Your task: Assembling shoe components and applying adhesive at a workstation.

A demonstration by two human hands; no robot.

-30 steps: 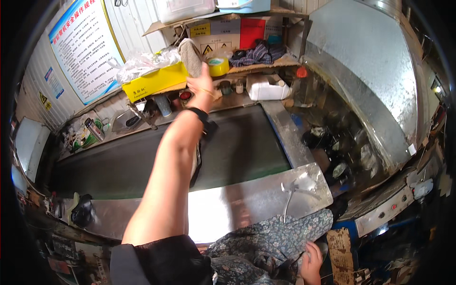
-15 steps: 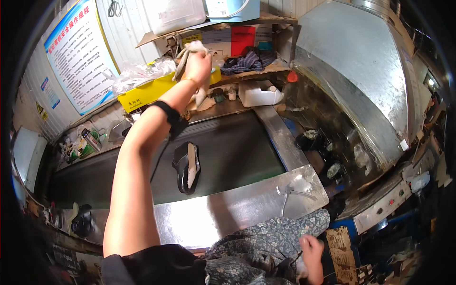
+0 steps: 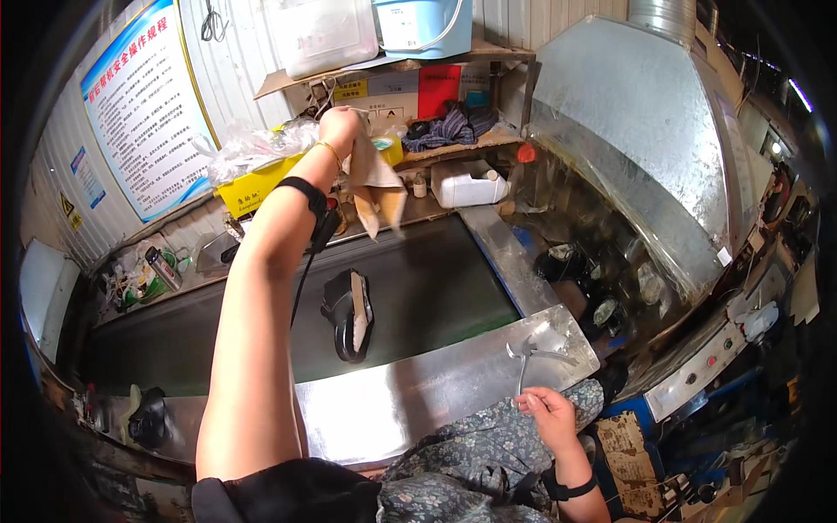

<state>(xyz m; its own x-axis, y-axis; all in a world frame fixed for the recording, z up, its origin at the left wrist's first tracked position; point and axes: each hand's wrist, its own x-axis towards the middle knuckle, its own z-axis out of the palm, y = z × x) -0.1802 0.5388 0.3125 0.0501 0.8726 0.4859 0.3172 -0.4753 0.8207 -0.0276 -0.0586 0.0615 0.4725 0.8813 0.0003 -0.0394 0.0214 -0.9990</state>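
My left hand point(image 3: 338, 131) is raised at the far shelf, its fingers closed on a beige cloth point(image 3: 377, 166) that hangs down with tan, slightly blurred ends. Below it, a black shoe point(image 3: 342, 327) with a pale strip along its side lies on the dark conveyor belt point(image 3: 427, 288). At the near right, my right hand point(image 3: 549, 417) pinches the handle end of metal pincers point(image 3: 525, 356) with curved handles. Their head rests on the shiny metal edge point(image 3: 349, 414).
A yellow box point(image 3: 253, 187) with plastic bags stands behind the belt, beside a white jug point(image 3: 471, 185). Above are a blue bucket point(image 3: 423, 26) and a clear bin point(image 3: 323, 35). A metal hood point(image 3: 628, 122) rises at the right. Another dark shoe point(image 3: 150, 418) sits at the near left.
My left hand has shifted left and slightly down, and the cloth now hangs open below it. My right hand has moved up from my lap to the pincers' handle.
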